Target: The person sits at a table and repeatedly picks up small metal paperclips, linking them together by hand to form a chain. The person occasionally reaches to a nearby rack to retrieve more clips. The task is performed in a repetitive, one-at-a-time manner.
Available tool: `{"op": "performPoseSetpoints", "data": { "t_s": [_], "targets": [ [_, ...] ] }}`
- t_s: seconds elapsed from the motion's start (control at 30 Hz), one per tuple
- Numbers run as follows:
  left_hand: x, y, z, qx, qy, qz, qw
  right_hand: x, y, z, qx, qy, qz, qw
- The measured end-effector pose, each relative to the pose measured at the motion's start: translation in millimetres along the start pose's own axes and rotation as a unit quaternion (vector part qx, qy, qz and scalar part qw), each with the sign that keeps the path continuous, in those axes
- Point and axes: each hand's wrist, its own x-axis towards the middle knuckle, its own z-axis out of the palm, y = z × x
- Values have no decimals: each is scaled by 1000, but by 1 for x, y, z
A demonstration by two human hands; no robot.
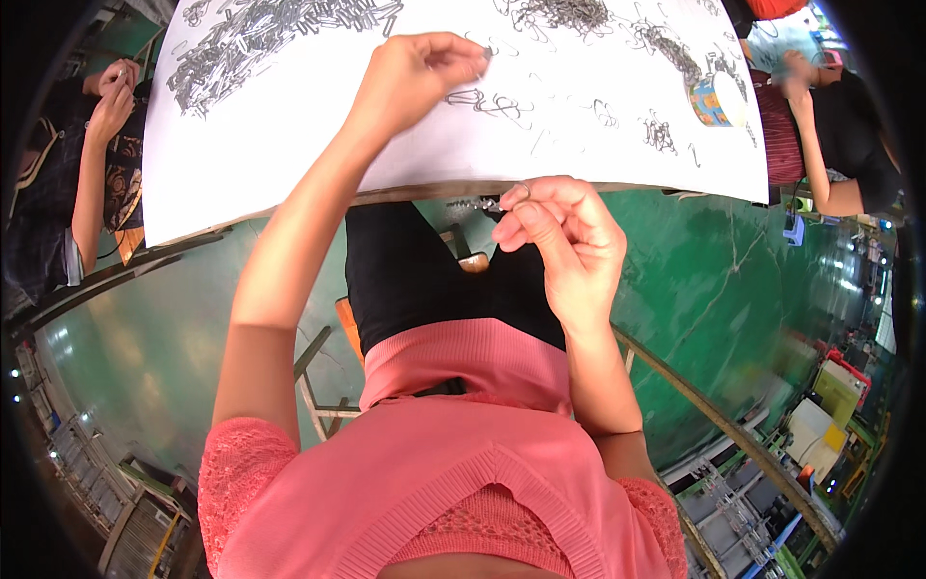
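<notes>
My left hand [415, 82] is over the white tabletop, thumb and fingertips pinched on a small dark metal piece [488, 52] whose shape is hard to make out. Just below lies a loose cluster of bent wire hooks [497, 103]. In front of the table edge, above my lap, my right hand [574, 246] pinches a curved wire hook [524, 191] between thumb and fingers. A short row of shiny metal pieces [471, 205] shows beside its fingertips; whether it hangs from the hand, I cannot tell.
Long wire clips [260, 48] form a big pile at the table's far left. More hook piles [555, 14] lie at the far right, near a colourful round tub [712, 101]. Co-workers' hands [114, 96] show at the left and a blurred hand [797, 77] at the right.
</notes>
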Motion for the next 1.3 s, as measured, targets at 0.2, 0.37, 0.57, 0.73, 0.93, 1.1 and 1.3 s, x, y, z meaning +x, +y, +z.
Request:
{"op": "performPoseSetpoints", "data": {
  "t_s": [0.2, 0.37, 0.57, 0.73, 0.93, 1.1, 1.3],
  "targets": [
    [-68, 44, -1, -238, -49, -15, 970, 8, 9, 3, 32, 9, -25, 999],
    [-80, 52, 4, -244, -31, 11, 969, 11, 14, 4, -19, 34, -51, 998],
    [-86, 54, 11, -106, 28, 91, 990, 9, 27, -1, -130, 61, -122, 982],
    [-99, 50, 12, -115, 29, 103, 988, 77, 47, -33, -250, 91, -85, 960],
    [-107, 62, 22, -126, 11, 83, 988, 211, 79, -55, -586, -34, 78, 806],
    [-113, 62, 26, -109, 22, 68, 991, 232, 92, -37, -717, -140, 75, 679],
    [-117, 56, 29, -102, 13, 72, 992, 171, 63, -77, -426, -60, 40, 902]
  ]
}}
